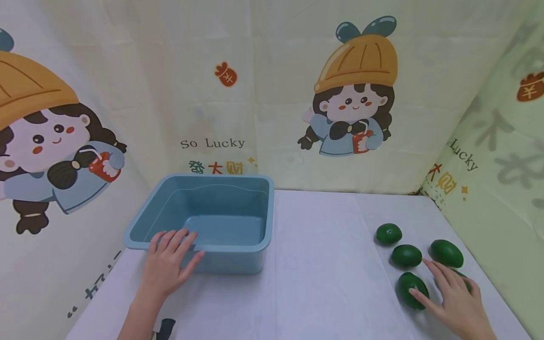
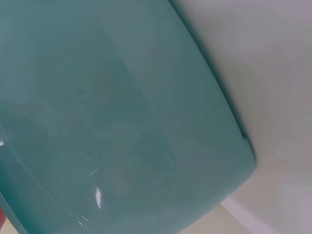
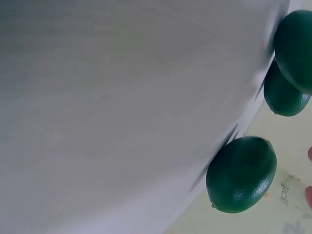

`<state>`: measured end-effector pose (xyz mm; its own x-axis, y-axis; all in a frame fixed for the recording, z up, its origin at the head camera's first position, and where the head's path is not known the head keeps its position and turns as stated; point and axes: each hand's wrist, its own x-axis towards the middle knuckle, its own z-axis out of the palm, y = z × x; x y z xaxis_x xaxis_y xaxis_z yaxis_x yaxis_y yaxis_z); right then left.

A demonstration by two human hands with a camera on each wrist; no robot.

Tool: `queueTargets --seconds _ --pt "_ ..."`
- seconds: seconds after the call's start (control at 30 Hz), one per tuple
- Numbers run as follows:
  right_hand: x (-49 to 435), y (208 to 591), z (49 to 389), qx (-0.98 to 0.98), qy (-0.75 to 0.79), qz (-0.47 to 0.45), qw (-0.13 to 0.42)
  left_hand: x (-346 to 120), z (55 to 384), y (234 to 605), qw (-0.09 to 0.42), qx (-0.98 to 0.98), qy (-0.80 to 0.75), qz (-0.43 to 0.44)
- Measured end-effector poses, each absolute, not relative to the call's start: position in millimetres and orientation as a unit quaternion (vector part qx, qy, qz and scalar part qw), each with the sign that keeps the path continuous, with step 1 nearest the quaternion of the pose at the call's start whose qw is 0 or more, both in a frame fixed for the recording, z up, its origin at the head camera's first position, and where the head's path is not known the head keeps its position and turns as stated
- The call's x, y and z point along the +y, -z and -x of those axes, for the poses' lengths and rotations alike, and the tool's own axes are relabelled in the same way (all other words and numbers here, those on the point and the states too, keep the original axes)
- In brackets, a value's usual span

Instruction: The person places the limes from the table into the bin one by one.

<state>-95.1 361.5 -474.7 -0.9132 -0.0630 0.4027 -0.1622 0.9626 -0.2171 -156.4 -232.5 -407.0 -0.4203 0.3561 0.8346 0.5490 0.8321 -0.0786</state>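
Observation:
In the head view my left hand (image 1: 165, 264) rests on the front rim of a blue plastic basin (image 1: 238, 262), fingers reaching over the rim and thumb outside. The basin's smooth wall (image 2: 122, 97) fills most of the left wrist view. On the right, my right hand (image 1: 456, 297) reaches among several glossy dark-green limes with its fingers spread. Its thumb is at the front lime (image 1: 412, 290), and another lime lies partly hidden under its fingers. Beyond them sit a middle lime (image 1: 406, 256), a far lime (image 1: 388, 234) and a right lime (image 1: 446, 253). The right wrist view shows a lime (image 3: 242, 174) but no fingers.
A white cloth (image 1: 323, 264) covers the table. Printed fabric (image 1: 280, 94) hangs behind and along both sides, close to the table's edges. A small dark object (image 1: 165, 328) shows beside my left forearm.

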Motion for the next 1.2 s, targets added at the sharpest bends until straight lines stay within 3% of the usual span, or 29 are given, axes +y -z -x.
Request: queueTargets --seconds 0.8,1.2 --pt "352.5 479.8 92.4 -0.995 -0.072 0.008 0.073 -232.7 156.8 409.7 0.478 -0.83 0.096 0.272" --pt "352.2 484.3 93.2 -0.996 -0.075 0.009 0.053 -231.4 153.4 407.7 0.461 -0.842 0.083 0.267"
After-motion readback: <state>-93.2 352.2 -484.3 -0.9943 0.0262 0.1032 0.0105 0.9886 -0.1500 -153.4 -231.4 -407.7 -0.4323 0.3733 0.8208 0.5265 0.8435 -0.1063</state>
